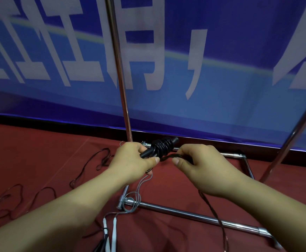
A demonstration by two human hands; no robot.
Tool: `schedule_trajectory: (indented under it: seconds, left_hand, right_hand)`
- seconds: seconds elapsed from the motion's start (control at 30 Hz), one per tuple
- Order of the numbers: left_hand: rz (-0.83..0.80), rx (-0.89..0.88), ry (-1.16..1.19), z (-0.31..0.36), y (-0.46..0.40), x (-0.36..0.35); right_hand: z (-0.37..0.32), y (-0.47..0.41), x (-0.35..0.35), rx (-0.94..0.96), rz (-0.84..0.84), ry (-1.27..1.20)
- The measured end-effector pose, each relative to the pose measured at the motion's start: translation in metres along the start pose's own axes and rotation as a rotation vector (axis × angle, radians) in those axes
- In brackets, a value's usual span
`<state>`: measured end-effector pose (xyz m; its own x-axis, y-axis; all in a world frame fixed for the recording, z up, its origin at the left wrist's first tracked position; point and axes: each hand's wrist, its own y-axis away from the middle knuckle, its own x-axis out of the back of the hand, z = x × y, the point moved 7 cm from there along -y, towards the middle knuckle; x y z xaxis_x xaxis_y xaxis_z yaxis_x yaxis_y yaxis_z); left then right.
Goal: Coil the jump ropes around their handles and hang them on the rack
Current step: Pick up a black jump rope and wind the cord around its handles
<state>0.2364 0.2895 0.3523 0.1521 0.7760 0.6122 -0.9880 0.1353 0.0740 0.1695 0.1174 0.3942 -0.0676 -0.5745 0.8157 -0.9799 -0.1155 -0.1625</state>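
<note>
1. Left hand (132, 160) grips the black handles (160, 147), fingers curled round the near end, thumb laid across the front.
2. The black rope (162, 146) sits wound in tight turns around the middle of those handles, held up in front of the rack's upright pole (118, 70).
3. Right hand (201, 163) pinches the rope's loose tail (168, 158) just beside the coil, and the rest trails down past the wrist towards the red floor (39, 151).
4. A grey rope (132, 199) dangles from under the left hand, loops over the rack's base bar (194, 215), and ends at two white handles (110, 231) low in the frame.
5. More dark rope (86, 168) lies in loose squiggles on the floor, off to the left.
6. A blue banner (221, 97) with large pale characters fills the background.
</note>
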Motion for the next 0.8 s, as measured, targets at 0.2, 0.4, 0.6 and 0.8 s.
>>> schedule_trajectory:
  seconds: [0.2, 0.4, 0.6, 0.8]
  left_hand:
    - [-0.072, -0.135, -0.237, 0.012, 0.005, -0.012]
    - [-0.203, -0.306, -0.338, 0.03, 0.016, -0.026]
    - [-0.342, -0.428, -0.4, 0.044, 0.031, -0.039]
    - [-0.475, -0.426, -0.322, 0.051, 0.043, -0.046]
  right_hand:
    - [0.006, -0.002, 0.007, 0.009, 0.083, 0.081]
    - [0.015, -0.005, 0.02, 0.006, 0.159, 0.168]
    - [0.036, -0.005, 0.03, -0.159, 0.198, 0.176]
    - [0.059, -0.008, 0.033, -0.318, 0.082, 0.001]
